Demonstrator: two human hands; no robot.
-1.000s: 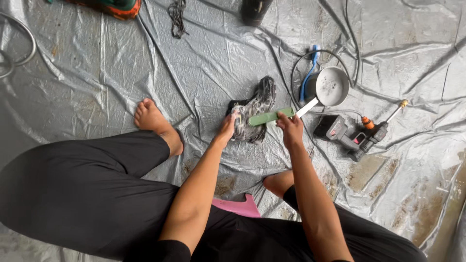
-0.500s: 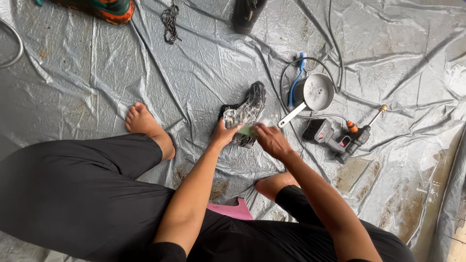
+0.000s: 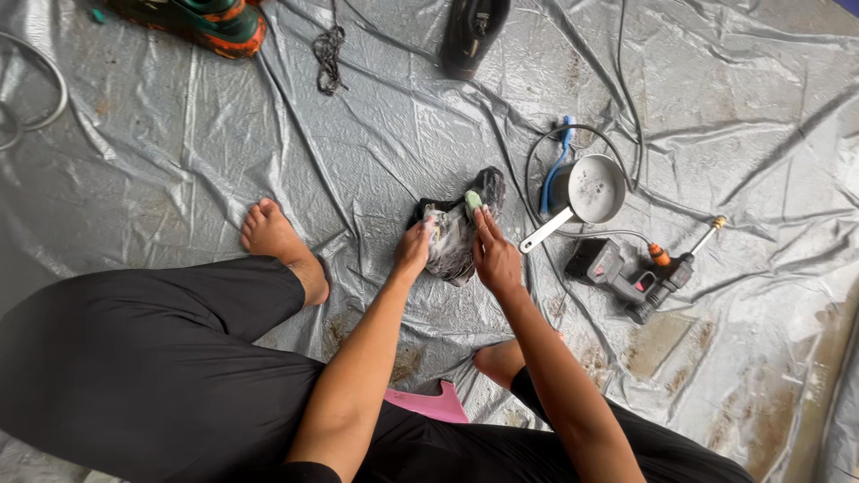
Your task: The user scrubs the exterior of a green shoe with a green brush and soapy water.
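A dark, soapy shoe (image 3: 458, 234) lies on the grey tarp (image 3: 376, 134) in front of me. My left hand (image 3: 414, 249) grips its near left side and holds it down. My right hand (image 3: 495, 255) is closed on a green-handled brush (image 3: 472, 200) pressed against the shoe's upper; only the brush's green end shows past my fingers. Both my forearms reach forward from between my knees.
A small metal pan (image 3: 594, 189) with a white handle sits right of the shoe, beside a blue tool (image 3: 557, 154) and a hose loop. A cordless spray gun (image 3: 637, 275) lies further right. A black shoe (image 3: 472, 31), a colourful shoe (image 3: 210, 22) and dark laces (image 3: 328, 54) lie at the far edge. My bare foot (image 3: 279, 241) rests left.
My right hand has brought the green brush down from beside the pan handle onto the shoe. The view has shifted slightly; my left hand stays on the shoe.
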